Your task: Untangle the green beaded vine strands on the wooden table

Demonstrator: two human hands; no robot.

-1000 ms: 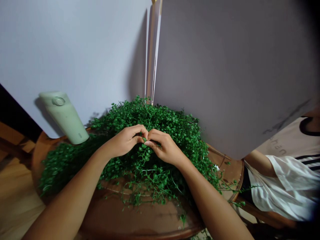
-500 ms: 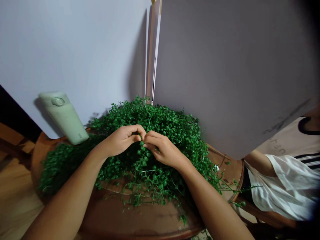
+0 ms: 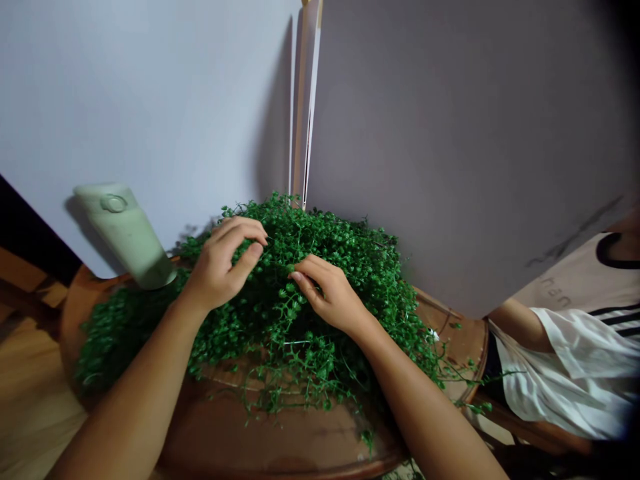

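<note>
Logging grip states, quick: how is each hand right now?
Left hand: loosely open over the plant, nothing visibly held.
Right hand: closed, pinching a sprig.

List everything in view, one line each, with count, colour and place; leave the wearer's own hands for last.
greenery: one heap, green, spread over the table
bottle: one, pale green, left, behind the greenery's edge
table: one, brown, under the greenery
boards: two, pale and grey, upright behind the greenery
white bit: one, white, greenery's right edge
floor: one patch, light brown, lower left
other person: one, whitish top with black stripes, far right
left hand: one, bare, over the greenery; grip unclear
right hand: one, bare, centre, grip closed on a sprig
</note>
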